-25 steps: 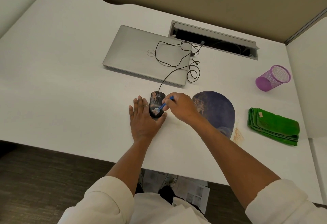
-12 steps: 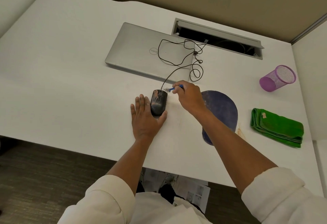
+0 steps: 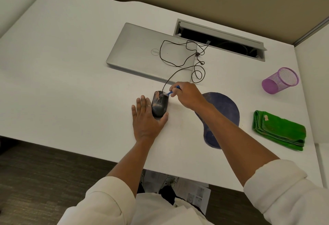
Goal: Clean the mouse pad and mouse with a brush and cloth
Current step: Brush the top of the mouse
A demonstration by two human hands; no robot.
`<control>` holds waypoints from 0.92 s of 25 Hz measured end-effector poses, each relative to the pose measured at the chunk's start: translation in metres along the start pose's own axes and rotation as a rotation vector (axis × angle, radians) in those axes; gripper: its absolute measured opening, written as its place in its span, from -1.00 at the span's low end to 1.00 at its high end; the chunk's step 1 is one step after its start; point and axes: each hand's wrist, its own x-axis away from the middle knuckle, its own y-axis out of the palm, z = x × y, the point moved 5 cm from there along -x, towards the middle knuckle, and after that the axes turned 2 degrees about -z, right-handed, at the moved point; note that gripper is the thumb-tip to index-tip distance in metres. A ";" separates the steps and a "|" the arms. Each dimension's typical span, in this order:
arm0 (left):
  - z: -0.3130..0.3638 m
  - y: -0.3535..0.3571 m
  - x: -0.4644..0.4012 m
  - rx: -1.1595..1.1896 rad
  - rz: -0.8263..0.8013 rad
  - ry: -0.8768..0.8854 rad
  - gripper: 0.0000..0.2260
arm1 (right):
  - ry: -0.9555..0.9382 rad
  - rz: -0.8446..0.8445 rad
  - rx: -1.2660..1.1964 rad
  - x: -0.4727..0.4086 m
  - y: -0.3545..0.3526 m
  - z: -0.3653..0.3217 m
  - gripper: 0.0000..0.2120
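Fingers of right hand (image 3: 187, 95) pinch the brush (image 3: 172, 91) on the mouse (image 3: 159, 105); left hand (image 3: 146, 118) flat, fingers straight, so a hard stroke could skid it.

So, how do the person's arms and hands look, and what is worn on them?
Both arms wear cream-white long sleeves, pushed up to about the elbow, so the forearms are bare. The left sleeve and the right sleeve bunch into thick soft folds. The left hand and right hand are bare: no gloves, and no watch or ring shows on either.
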 end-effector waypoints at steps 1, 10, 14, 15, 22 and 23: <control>0.000 0.000 0.000 0.003 0.001 -0.001 -0.07 | 0.005 -0.023 0.012 0.001 0.000 0.000 -0.80; 0.001 -0.002 0.000 -0.001 -0.016 -0.006 -0.09 | 0.106 0.197 -0.245 -0.003 -0.007 -0.005 -0.82; 0.001 -0.002 0.000 0.010 -0.003 -0.006 -0.09 | 0.224 0.185 -0.293 -0.003 -0.002 0.003 -0.83; 0.001 -0.001 0.000 0.016 0.005 -0.008 -0.09 | 0.251 0.140 -0.301 -0.003 -0.003 0.004 -0.83; 0.001 -0.001 0.000 0.008 -0.005 -0.008 -0.09 | 0.273 0.181 -0.457 -0.012 -0.007 0.000 -0.82; 0.001 -0.001 0.000 0.009 -0.008 -0.009 -0.09 | 0.288 0.143 -0.472 -0.012 -0.003 0.000 -0.82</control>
